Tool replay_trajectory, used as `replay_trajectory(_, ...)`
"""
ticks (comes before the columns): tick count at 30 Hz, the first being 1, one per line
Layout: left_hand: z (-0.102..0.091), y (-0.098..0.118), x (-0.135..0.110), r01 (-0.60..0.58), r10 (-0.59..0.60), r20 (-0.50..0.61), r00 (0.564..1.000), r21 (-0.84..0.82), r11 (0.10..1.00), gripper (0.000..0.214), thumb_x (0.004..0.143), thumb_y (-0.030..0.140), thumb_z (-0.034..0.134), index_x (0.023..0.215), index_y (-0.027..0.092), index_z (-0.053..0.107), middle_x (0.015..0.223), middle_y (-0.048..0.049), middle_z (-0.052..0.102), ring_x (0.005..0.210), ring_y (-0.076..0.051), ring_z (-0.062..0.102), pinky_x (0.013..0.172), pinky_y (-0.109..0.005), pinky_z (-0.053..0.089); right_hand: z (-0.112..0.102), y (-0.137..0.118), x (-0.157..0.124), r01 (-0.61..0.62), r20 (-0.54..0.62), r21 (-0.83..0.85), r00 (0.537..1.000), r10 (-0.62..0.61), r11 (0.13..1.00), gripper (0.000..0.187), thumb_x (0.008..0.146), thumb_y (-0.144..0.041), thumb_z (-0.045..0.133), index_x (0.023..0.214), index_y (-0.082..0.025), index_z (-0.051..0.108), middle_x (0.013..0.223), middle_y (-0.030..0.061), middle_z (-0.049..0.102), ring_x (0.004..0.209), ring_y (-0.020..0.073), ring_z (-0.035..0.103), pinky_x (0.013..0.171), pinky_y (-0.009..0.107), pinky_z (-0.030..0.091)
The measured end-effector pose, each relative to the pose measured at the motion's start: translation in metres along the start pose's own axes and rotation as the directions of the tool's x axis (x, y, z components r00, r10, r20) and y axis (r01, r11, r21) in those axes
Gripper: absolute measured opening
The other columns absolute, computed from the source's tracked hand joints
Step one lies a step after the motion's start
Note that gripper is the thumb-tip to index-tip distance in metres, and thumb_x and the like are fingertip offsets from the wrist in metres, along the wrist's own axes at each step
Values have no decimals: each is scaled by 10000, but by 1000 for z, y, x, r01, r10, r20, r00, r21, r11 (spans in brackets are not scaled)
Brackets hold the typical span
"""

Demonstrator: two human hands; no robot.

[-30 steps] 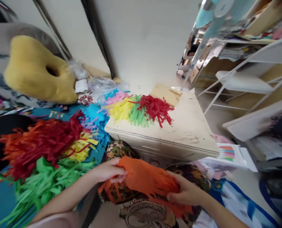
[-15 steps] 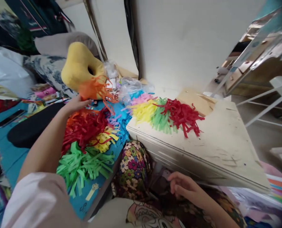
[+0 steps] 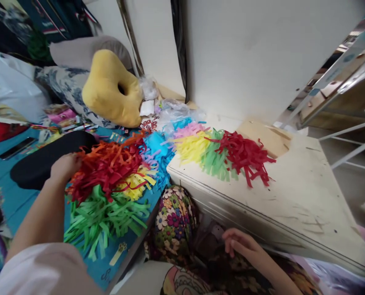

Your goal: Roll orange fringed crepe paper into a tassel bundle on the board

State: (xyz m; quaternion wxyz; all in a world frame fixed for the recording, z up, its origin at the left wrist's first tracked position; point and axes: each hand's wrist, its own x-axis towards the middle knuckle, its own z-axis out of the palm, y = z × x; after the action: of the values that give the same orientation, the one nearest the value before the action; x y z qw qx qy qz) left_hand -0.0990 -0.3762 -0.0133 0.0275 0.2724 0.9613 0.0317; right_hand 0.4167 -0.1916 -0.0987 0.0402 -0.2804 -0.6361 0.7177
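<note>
My left hand (image 3: 64, 167) rests at the left edge of a pile of fringed paper on the blue surface (image 3: 19, 196), its fingers on the orange fringed paper (image 3: 108, 151). Red fringe (image 3: 102, 172), yellow fringe (image 3: 136, 180) and green fringe (image 3: 105, 217) lie in the same pile. My right hand (image 3: 239, 242) hangs loosely over my lap below the edge of the pale wooden table (image 3: 293, 209), holding nothing, fingers slightly curled. On that table lie more fringes: yellow (image 3: 191, 147), green (image 3: 214, 162) and red (image 3: 246, 157).
A yellow ring-shaped cushion (image 3: 111, 90) lies at the back left next to a patterned pillow (image 3: 65, 94). A black pad (image 3: 44, 157) sits left of the pile, a phone (image 3: 14, 148) beyond it. Blue fringe (image 3: 157, 147) and plastic bags (image 3: 170, 110) lie behind. White shelving (image 3: 348, 135) stands right.
My left hand carried the orange fringed paper from my lap over to the left pile and has set it down there. My right hand let go and dropped to my lap.
</note>
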Motion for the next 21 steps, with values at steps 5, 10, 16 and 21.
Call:
replay_trajectory(5, 4, 4, 16, -92, 78, 110, 991, 137, 986, 331, 672, 341, 433, 917, 142, 534, 943, -82, 553, 880, -229, 460, 702, -269, 340, 10, -2, 10, -19, 26, -9, 999, 19, 1000, 347, 704, -488, 481, 811, -158, 490, 609, -1, 512, 529, 92, 466, 528, 244, 373)
replay_trajectory(10, 11, 4, 13, -82, 50, 132, 990, 249, 965, 337, 725, 300, 336, 898, 87, 532, 920, -141, 549, 862, -274, 491, 717, -354, 319, 8, 4, 12, -6, 18, 3, 1000, 6, 1000, 341, 712, -484, 474, 814, -159, 490, 619, 2, 508, 546, 95, 466, 536, 247, 381)
replay_trajectory(16, -11, 5, 4, -5, -7, 39, 999, 298, 955, 426, 758, 257, 252, 988, -40, 453, 1048, -271, 448, 1005, -366, 377, 763, -415, 274, 3, 2, 13, -11, 24, -3, 1000, 11, 1000, 311, 732, -452, 467, 828, -156, 487, 629, 4, 509, 567, 96, 462, 557, 249, 384)
replay_trajectory(21, -33, 3, 14, 81, -72, -44, 996, 251, 965, 401, 724, 203, 301, 992, -67, 427, 1090, -292, 410, 1041, -368, 323, 796, -454, 236, 1, 2, 17, -7, 20, -11, 1000, 7, 1000, 315, 735, -455, 461, 828, -156, 489, 628, 10, 515, 568, 105, 467, 558, 259, 383)
